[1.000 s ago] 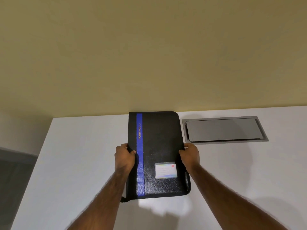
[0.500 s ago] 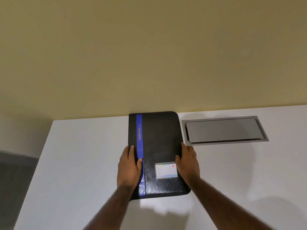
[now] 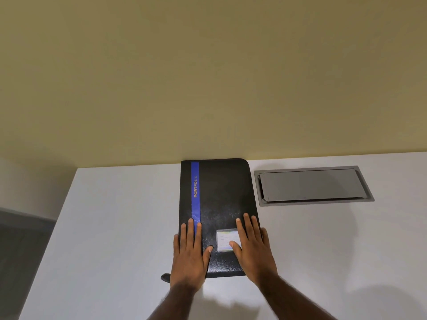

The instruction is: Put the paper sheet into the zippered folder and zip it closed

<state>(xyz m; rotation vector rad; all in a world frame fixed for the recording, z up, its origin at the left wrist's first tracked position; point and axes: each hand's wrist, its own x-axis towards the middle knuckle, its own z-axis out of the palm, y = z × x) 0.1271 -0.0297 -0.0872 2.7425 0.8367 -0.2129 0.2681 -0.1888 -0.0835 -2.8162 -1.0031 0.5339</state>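
Observation:
A black zippered folder [image 3: 221, 192] with a blue stripe and a small card window [image 3: 225, 239] lies closed and flat on the white table [image 3: 115, 227], its far edge against the wall. My left hand [image 3: 190, 252] rests flat, fingers spread, on the folder's near left part over the stripe. My right hand [image 3: 253, 248] lies flat on the near right part, thumb on the card window. A black zipper tab [image 3: 165, 277] sticks out at the near left corner. No paper sheet is visible.
A grey metal cable hatch [image 3: 312, 185] is set flush into the table just right of the folder. A beige wall [image 3: 208, 77] rises behind the table. The table's left edge drops off to a dark floor [image 3: 20, 250].
My hands held the folder by its side edges and set it down; both now lie flat on its cover, nearer to me. The zipper tab shows again at the near left corner.

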